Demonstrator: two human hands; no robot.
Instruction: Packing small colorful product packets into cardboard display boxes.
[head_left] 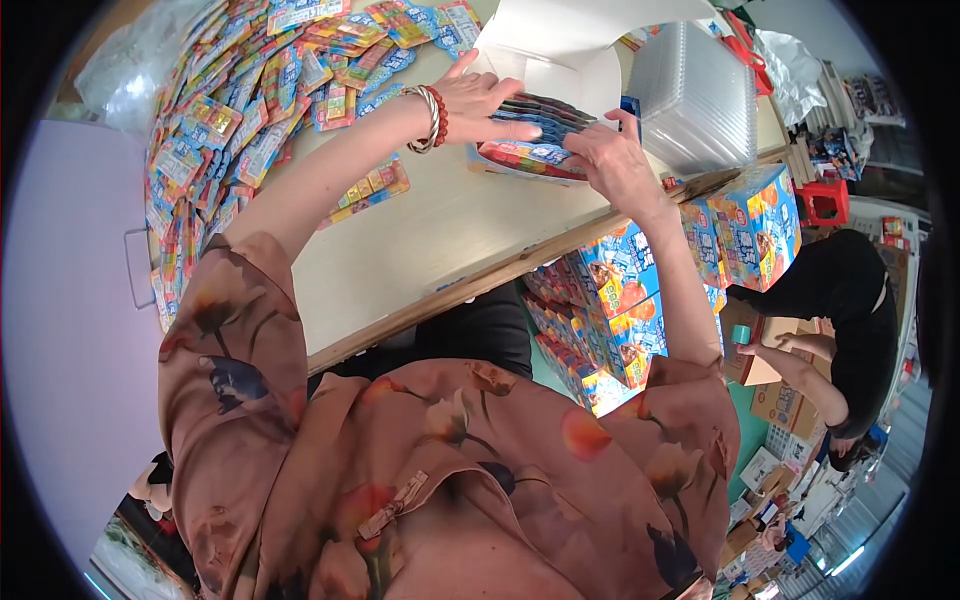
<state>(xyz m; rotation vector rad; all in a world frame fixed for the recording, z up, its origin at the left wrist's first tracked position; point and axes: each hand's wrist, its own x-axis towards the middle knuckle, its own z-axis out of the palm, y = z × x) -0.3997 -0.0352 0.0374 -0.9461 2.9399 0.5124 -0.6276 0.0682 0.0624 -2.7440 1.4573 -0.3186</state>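
Observation:
A display box (545, 45) with a white inner lid stands open on the table, its lid folded back. Flat candy packs (545, 128) in blue, red and yellow fill it in a tight row. My left hand (475, 108), with a bracelet and red beads at the wrist, lies across the box's left side. Its fingers are spread, and the thumb reaches over the packs. At the right front edge of the box my right hand (612, 160) is closed with bent fingers, seemingly gripping the edge; the fingertips are partly hidden.
A large heap of loose packs (265, 95) covers the table's left side. Clear plastic trays (690, 95) are stacked right of the box. Printed boxes (620, 310) are piled beyond the wooden table edge (450, 290). At the right, a co-worker (850, 310) bends over cartons (785, 395).

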